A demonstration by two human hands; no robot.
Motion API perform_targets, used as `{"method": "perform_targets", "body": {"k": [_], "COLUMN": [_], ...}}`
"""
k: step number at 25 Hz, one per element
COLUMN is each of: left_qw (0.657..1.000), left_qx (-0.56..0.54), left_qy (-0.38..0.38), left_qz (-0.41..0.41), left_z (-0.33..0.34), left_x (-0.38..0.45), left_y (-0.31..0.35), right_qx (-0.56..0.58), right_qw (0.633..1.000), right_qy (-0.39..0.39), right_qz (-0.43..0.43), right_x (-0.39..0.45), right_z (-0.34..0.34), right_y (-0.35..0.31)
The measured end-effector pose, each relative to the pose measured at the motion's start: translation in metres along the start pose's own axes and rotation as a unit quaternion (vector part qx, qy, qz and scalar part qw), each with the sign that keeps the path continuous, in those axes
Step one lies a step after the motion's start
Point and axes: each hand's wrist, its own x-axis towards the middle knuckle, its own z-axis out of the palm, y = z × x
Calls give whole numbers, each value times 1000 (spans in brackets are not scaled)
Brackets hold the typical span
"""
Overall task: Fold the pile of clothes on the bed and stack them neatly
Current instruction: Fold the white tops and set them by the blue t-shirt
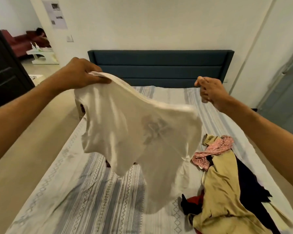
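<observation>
- left hand (pixel 82 74) pinches 1 edge of white garment (pixel 135 130), held up over striped bed (pixel 91 191)
- right hand (pixel 210 92) apart from it, fingers loosely curled, holding nothing
- clothes pile (pixel 222 183) lies on bed's right side

A garment (pixel 134 132) hangs above the bed (pixel 91 191), the clothes pile (pixel 223 183) to its right.

Plain cream walls (pixel 142 22) close the room. A dark teal padded headboard (pixel 161 68) stands at twelve o'clock against the far wall. At nine o'clock a dark door (pixel 5 71) stands open; beyond it, at eleven, a maroon sofa (pixel 19 44) and a white low table (pixel 44 56) on pale floor. A grey curtain (pixel 284 92) hangs at three o'clock.
</observation>
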Motion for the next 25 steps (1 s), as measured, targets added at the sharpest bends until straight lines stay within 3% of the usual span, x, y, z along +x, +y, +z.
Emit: {"method": "perform_targets", "body": {"k": [2,4,8,12,15,20,23,25], "left_qw": [999,998,992,987,988,995,997,998], "left_qx": [-23,-44,-50,-34,-23,8,19,30], "left_qy": [-25,-44,-43,-70,-68,-17,-11,-25], "left_qz": [9,27,106,140,137,102,74,59], "left_z": [-7,-4,30,39,30,10,1,-4], "left_x": [-9,-19,-16,-7,-10,-22,-29,-31], "left_y": [1,13,67,100,100,62,40,26], "right_qx": [19,-50,-124,-178,-263,-316,-333,-293], "right_qw": [998,993,964,968,958,912,903,922], "right_qy": [-41,-100,-234,-159,-98,-260,-270,-253], "right_qz": [37,30,-27,-76,-54,8,9,23], "right_x": [-14,-32,-80,-106,-100,-82,-78,-75], "right_z": [-10,-2,86,167,183,162,147,134], "right_y": [-3,-5,-18,10,40,89,113,120]}}
